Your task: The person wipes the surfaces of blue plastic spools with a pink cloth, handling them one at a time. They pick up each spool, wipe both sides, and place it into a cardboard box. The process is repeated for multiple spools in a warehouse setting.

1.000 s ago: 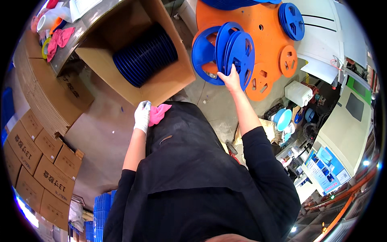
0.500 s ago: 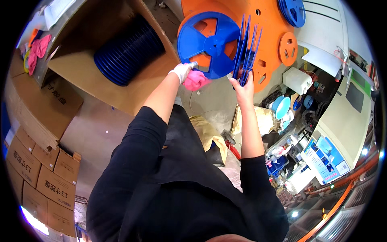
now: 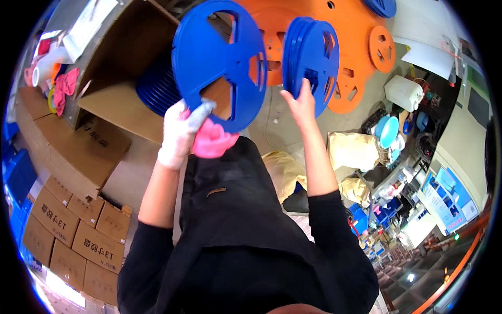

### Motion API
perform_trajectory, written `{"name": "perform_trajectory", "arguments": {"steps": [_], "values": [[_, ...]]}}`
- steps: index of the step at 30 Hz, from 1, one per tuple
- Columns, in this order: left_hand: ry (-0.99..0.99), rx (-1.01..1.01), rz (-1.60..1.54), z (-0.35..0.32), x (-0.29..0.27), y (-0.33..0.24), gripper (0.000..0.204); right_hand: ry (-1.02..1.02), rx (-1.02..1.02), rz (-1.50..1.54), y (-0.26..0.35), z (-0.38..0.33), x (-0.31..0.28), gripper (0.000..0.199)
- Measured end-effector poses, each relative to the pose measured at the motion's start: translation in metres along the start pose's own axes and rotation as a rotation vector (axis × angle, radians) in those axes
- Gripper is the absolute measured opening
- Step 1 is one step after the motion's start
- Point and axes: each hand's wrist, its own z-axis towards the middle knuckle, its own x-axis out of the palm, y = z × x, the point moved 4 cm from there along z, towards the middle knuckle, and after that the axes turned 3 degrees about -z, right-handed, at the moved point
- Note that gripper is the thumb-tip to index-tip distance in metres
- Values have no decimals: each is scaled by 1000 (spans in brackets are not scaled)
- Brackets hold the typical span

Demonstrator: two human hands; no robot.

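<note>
My left hand (image 3: 178, 133), in a white glove with grey fingertips, grips the lower rim of a blue plastic reel (image 3: 234, 63) with cut-out windows. Bunched against that rim is a pink cloth (image 3: 213, 140), pressed under the same fingers. My bare right hand (image 3: 302, 107) is closed on a small stack of similar blue reels (image 3: 320, 63), its thumb on the near side and its other fingers partly hidden by the reels. Both lots are held up in front of an orange machine table (image 3: 348, 78), with a gap between them.
To the left, an open cardboard box (image 3: 117, 112) holds a row of blue reels (image 3: 156, 86). Closed cartons (image 3: 94, 243) are piled below it. An orange disc (image 3: 381, 48) and another blue reel (image 3: 384, 6) lie farther right. A white jug (image 3: 401, 93) and a turquoise basin (image 3: 387, 131) stand nearby.
My left hand has brought the single reel left and closer to me, with the pink cloth. The reels in my right hand, edge-on and fanned before, now sit closer together and show a broad face.
</note>
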Motion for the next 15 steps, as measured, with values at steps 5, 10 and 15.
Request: {"name": "perform_trajectory", "arguments": {"steps": [5,10,15], "values": [[205,58,-154,-53,-9,-24,33,58,-116,-327,-9,33,118,58],[197,185,546,-46,15,1,34,21,-206,-369,-3,21,111,77],[173,240,907,-42,38,35,39,373,199,702,36,-31,48,69]]}}
